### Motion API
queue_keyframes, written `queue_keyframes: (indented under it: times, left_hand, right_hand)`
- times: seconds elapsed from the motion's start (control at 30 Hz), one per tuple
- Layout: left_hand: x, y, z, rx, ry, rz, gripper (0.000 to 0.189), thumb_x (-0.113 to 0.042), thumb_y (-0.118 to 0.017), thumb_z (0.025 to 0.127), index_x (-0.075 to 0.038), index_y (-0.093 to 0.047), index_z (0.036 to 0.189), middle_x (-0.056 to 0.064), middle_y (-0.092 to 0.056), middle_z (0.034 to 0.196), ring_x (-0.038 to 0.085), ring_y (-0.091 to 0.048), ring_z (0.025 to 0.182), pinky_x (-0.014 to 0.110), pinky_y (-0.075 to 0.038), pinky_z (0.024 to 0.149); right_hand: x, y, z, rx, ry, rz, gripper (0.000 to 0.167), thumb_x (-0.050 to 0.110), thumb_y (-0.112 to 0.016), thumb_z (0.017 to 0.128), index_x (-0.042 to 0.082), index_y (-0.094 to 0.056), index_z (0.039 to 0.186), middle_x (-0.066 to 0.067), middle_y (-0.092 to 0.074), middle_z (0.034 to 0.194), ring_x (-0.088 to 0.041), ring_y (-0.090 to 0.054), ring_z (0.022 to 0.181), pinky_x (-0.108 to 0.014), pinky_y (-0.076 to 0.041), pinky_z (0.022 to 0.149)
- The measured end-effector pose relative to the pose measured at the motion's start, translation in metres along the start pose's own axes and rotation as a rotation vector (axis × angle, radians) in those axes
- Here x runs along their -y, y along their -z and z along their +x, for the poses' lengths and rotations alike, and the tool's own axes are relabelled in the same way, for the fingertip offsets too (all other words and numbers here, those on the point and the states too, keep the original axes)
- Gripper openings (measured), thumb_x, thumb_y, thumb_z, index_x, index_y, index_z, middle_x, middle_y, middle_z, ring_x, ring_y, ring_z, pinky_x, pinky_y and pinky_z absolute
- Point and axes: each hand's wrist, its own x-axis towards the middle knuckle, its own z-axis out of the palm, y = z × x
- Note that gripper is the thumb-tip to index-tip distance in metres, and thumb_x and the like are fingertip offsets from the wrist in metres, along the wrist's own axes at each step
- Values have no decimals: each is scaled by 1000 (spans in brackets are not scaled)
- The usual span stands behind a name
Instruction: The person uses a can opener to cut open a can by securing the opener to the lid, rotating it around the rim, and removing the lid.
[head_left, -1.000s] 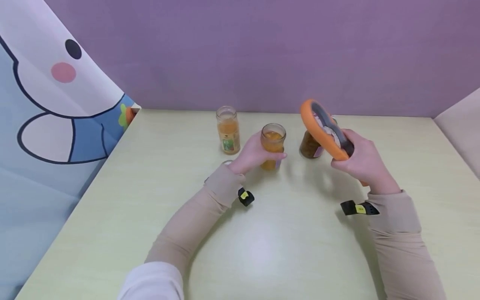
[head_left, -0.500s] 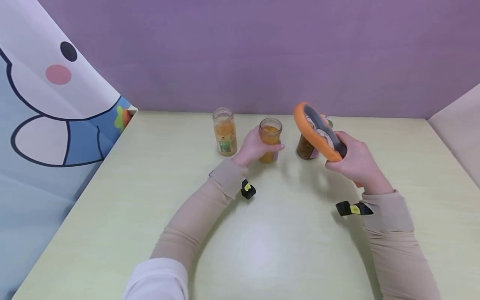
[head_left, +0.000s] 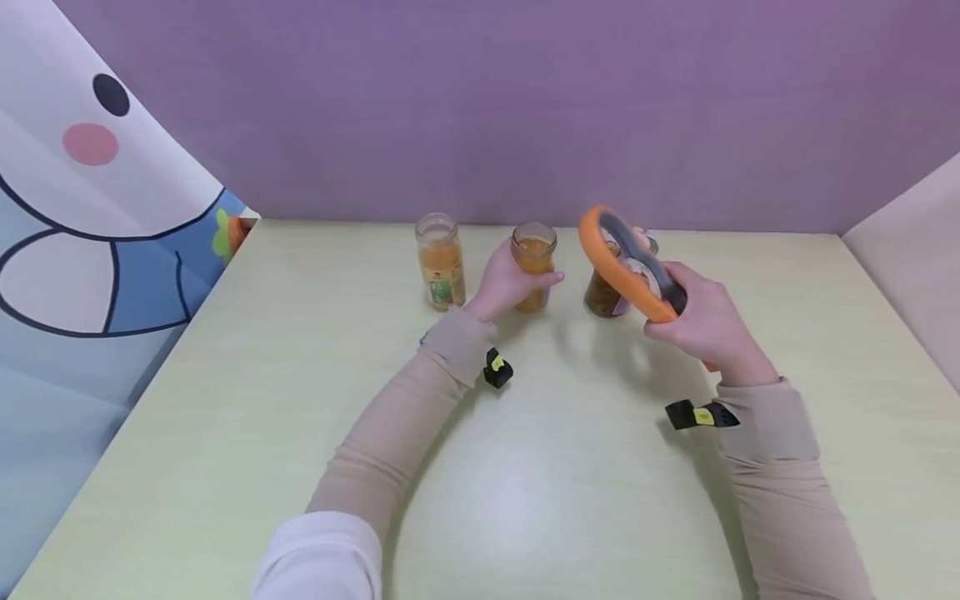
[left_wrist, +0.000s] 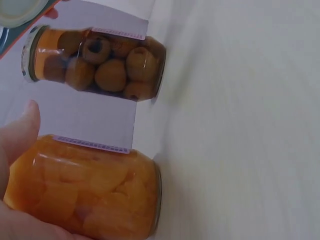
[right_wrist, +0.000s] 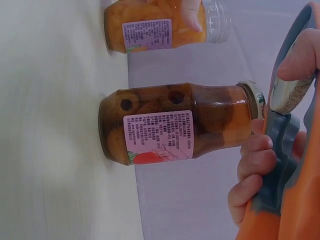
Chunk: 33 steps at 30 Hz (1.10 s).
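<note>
My left hand (head_left: 504, 282) grips an open glass jar of orange fruit pieces (left_wrist: 95, 192), its thumb across the front. The jar stands upright on the table with no lid on its mouth. My right hand (head_left: 705, 321) holds an orange and grey jar opener (head_left: 626, 279) tilted in the air, and a pale lid (right_wrist: 291, 96) sits inside its loop under my thumb. Just behind the opener stands a lidded jar of round brown fruit (right_wrist: 210, 117), partly hidden by it in the head view. Its white lid (left_wrist: 31, 54) is on.
To the left of my left hand stands another lidless jar with orange contents (head_left: 442, 271). All the jars are near the back of the pale table (head_left: 517, 500), before a purple backdrop (head_left: 480, 108). A cartoon cloth (head_left: 60, 275) hangs on the left.
The gripped orange jar has moved back, nearly level with the other jars. My right hand still holds the opener at about the same place. The head view has shifted slightly.
</note>
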Motion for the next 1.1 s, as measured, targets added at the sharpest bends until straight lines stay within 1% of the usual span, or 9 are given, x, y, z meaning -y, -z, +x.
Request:
queue_keyframes:
  times: [0.13, 0.23, 0.33, 0.4, 0.6, 0.73, 0.83, 0.93, 1.1]
  left_hand:
    - [0, -1, 3, 1, 11, -30, 71, -21, -81, 75, -7, -45, 134, 9, -58, 126, 22, -53, 119, 36, -37, 107]
    - [0, -1, 4, 27, 29, -50, 74, -23, -81, 75, -9, -42, 137, 7, -57, 127, 20, -52, 121, 36, -36, 108]
    - [0, -1, 4, 56, 59, -78, 80, -24, -81, 75, -11, -37, 140, 6, -55, 131, 20, -49, 124, 38, -34, 109]
    - [-1, 0, 3, 61, 86, -100, 86, -25, -80, 75, -11, -31, 144, 7, -50, 135, 21, -46, 127, 40, -32, 111]
    - [-9, 5, -12, 16, 211, -149, 100, -28, -78, 78, -15, -11, 151, 11, -38, 146, 25, -40, 133, 42, -32, 111]
    - [-15, 9, -25, 0, 262, -174, 95, -31, -73, 82, -16, -9, 151, 13, -32, 150, 26, -35, 136, 43, -32, 111]
    - [-18, 10, -35, -15, 267, -183, 88, -32, -68, 86, -15, -11, 151, 15, -29, 151, 27, -33, 137, 43, -32, 111]
    - [-19, 9, -43, -28, 243, -200, 81, -31, -65, 89, -12, -14, 150, 17, -28, 151, 28, -31, 138, 42, -31, 112]
    - [-19, 9, -52, -62, 223, -284, 71, -22, -61, 91, -10, -20, 147, 17, -28, 150, 27, -27, 140, 39, -28, 114]
  right_hand:
    - [-1, 0, 1, 8, -5, -3, 70, 6, -69, 72, 3, -43, 137, -17, -55, 100, -26, -45, 83, -33, -35, 65]
    - [-2, 0, 0, 21, -3, -8, 71, 6, -69, 72, 2, -42, 138, -18, -56, 104, -27, -45, 84, -34, -35, 66]
    - [-3, 0, 0, 26, 0, -18, 71, 6, -69, 72, 2, -42, 137, -18, -56, 103, -28, -45, 84, -34, -34, 66]
    - [-3, 0, 0, 25, -1, -19, 70, 6, -69, 72, 2, -42, 137, -18, -56, 103, -27, -45, 83, -34, -34, 65]
    - [-3, 1, 1, 16, 4, -24, 69, 6, -69, 72, 2, -43, 135, -18, -55, 100, -27, -45, 81, -33, -35, 63]
    - [-2, 3, 2, 13, -6, -38, 67, 7, -69, 72, 2, -44, 134, -18, -56, 101, -27, -46, 83, -34, -35, 65]
    - [-2, 2, 2, 12, -8, -48, 66, 8, -70, 72, 2, -46, 133, -18, -56, 101, -28, -46, 83, -35, -35, 67]
    - [-1, 2, 1, 2, 8, -63, 65, 7, -70, 71, 1, -47, 131, -17, -57, 98, -27, -46, 81, -34, -35, 66]
    - [-2, 1, -3, -20, 28, -90, 61, 8, -69, 71, -2, -48, 128, -16, -55, 89, -27, -46, 76, -31, -35, 62]
